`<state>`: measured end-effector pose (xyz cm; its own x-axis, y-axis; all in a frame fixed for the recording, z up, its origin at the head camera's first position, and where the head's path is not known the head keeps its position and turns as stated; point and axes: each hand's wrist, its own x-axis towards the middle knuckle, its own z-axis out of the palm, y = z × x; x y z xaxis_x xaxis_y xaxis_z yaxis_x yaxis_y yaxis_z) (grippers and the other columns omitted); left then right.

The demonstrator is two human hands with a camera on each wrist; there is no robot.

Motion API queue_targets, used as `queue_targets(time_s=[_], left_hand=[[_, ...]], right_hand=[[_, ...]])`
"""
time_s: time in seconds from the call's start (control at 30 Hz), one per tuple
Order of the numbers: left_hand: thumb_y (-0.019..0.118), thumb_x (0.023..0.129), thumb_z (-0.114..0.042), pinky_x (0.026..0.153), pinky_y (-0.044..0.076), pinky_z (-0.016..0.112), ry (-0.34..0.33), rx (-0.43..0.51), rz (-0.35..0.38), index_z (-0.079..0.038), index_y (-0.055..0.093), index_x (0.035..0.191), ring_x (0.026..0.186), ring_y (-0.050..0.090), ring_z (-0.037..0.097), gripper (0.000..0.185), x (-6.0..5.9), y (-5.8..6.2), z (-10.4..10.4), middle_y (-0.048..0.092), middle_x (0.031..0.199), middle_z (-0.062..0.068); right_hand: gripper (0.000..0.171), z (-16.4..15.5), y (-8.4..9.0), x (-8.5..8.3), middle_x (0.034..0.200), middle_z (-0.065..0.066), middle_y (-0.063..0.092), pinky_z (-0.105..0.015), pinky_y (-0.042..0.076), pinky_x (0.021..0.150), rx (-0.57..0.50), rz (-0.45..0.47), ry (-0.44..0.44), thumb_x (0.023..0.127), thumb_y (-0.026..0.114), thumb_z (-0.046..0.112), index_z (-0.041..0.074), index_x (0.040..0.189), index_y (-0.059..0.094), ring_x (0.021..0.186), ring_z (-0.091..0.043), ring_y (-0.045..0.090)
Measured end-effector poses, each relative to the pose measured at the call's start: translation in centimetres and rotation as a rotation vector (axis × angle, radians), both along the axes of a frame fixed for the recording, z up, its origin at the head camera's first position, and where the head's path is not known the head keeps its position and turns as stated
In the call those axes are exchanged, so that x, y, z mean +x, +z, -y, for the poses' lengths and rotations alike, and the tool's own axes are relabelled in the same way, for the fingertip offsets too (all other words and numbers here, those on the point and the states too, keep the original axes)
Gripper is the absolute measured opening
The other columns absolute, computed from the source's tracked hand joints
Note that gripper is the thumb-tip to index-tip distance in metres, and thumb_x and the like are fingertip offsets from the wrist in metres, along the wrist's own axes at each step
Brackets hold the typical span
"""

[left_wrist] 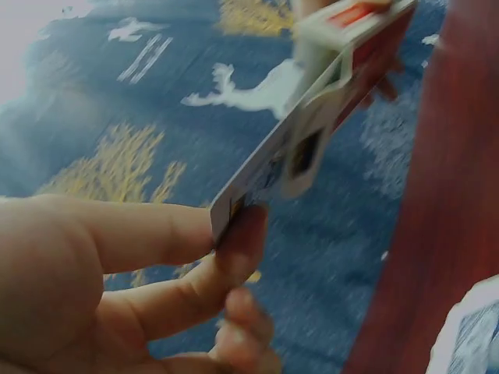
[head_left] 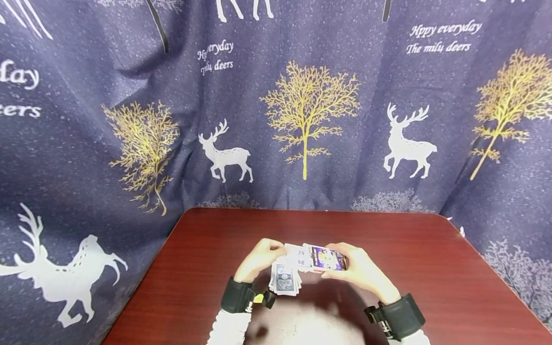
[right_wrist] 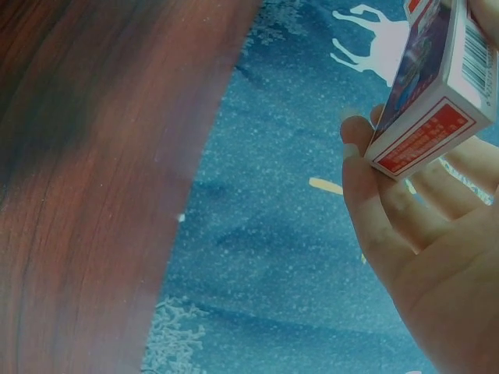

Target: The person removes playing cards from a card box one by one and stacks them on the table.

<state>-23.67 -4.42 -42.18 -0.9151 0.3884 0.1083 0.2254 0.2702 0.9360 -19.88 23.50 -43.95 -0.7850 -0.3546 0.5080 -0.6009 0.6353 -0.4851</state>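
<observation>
My right hand grips a small playing card box, purple on its front, with fingers and thumb at opposite edges. In the right wrist view the box shows a red panel and a barcode. My left hand pinches a playing card between thumb and fingers. The left wrist view shows that card edge-on, its far end at the open mouth of the box, beside a loose flap. Below the left hand a loosely fanned pile of cards lies face down.
The cards lie on a reddish-brown wooden table with rounded far corners. Behind it hangs a dark blue curtain printed with deer and trees. Black bands circle both wrists.
</observation>
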Motion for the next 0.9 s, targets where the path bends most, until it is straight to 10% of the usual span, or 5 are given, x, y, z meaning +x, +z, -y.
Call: queue_targets(time_s=[0.63,0.9], left_hand=[[0.052,0.090,0.001,0.062,0.045,0.024,0.196,0.005,-0.008,0.008,0.069,0.100,0.064,0.056,0.010,0.020,-1.7,-0.6,4.2,0.067,0.079,0.013],[0.050,0.088,0.001,0.067,0.046,0.026,0.178,-0.232,-0.129,0.001,0.072,0.100,0.073,0.057,0.013,0.025,-2.2,-2.5,2.7,0.071,0.091,0.013]], right_hand=[[0.064,0.4,0.0,0.2,0.106,0.010,0.068,-0.023,0.049,0.073,0.026,0.039,-0.036,0.065,0.083,0.053,0.022,0.118,0.065,0.085,0.000,0.058],[0.064,0.3,0.0,0.2,0.106,0.010,0.068,-0.022,0.048,0.073,0.027,0.038,-0.034,0.065,0.083,0.053,0.021,0.118,0.066,0.084,0.001,0.058]])
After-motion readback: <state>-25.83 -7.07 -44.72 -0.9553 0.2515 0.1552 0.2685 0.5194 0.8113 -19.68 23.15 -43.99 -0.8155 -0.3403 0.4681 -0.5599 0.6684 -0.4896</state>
